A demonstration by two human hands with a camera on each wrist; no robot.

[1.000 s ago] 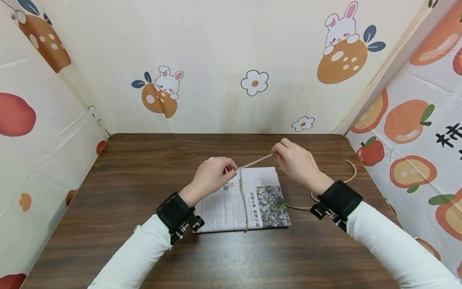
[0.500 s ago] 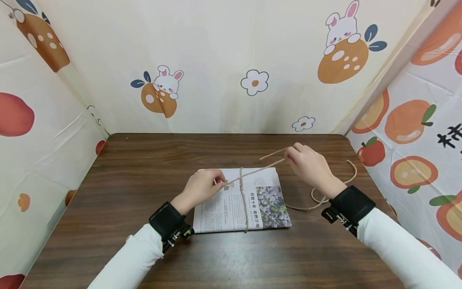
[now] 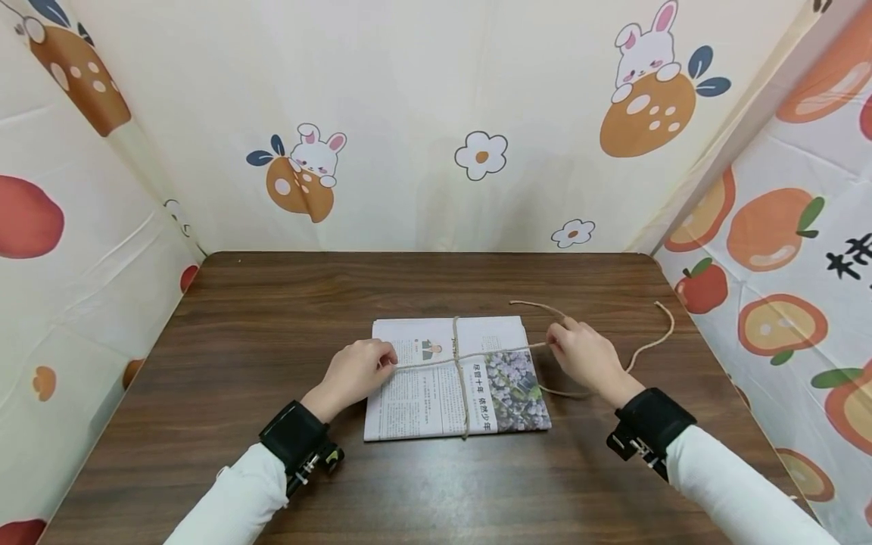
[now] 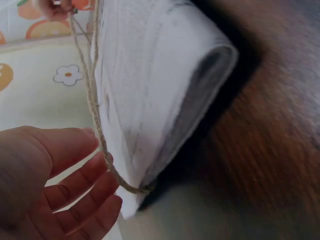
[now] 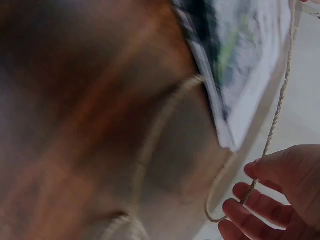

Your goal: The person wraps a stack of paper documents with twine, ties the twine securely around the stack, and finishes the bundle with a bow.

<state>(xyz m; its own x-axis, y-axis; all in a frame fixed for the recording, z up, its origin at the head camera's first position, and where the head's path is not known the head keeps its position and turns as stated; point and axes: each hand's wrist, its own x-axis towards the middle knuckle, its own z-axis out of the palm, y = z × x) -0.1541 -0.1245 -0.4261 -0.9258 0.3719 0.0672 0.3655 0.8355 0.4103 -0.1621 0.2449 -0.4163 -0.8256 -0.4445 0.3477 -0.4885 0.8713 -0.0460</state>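
A folded newspaper bundle (image 3: 418,401) lies on the table with twine (image 3: 500,351) crossing its top in two directions. By its left edge, my left hand (image 3: 354,373) has its thumb and curled fingers at the crosswise strand. The left wrist view shows this twine (image 4: 97,115) passing the fingertips and bending round the bundle's lower edge. Right of the bundle, my right hand (image 3: 582,359) pinches the same strand, pulled nearly straight between both hands. In the right wrist view the twine (image 5: 275,120) runs between thumb and fingers. A free end sticks out beyond that hand.
Another loose length of twine curves over the wooden table (image 3: 300,303) to the right, partly behind my right hand. A printed cloth (image 3: 409,91) hangs behind the table, with more fruit-printed cloth at both sides. Black camera straps (image 3: 296,439) circle both wrists.
My left hand has moved left and toward me, to the bundle's left edge. My right hand has moved right and lowered. The strand between them now lies across the bundle.
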